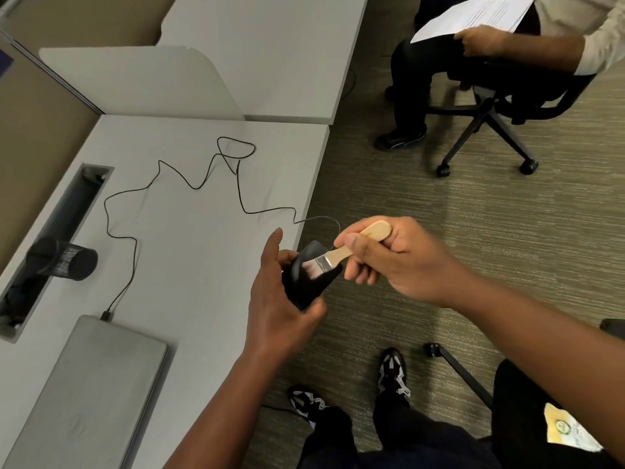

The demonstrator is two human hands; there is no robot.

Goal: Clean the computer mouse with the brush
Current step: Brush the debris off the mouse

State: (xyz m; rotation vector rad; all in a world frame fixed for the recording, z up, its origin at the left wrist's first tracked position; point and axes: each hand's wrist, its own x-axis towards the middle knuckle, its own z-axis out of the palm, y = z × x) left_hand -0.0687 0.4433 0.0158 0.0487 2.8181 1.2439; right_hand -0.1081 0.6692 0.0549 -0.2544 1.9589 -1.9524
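My left hand (275,299) holds a black computer mouse (306,280) in the air just off the desk's right edge, fingers curled under and around it. My right hand (389,255) grips the wooden handle of a small paint brush (341,253). Its pale bristles touch the top of the mouse. The mouse's thin black cable (189,184) snakes back across the grey desk (189,252) to a closed grey laptop (101,384).
A black mesh pen cup (66,258) lies on its side by the cable slot (50,245) at the desk's left. Another person sits on a wheeled office chair (490,123) at the upper right, holding papers. My feet and a chair leg are on the carpet below.
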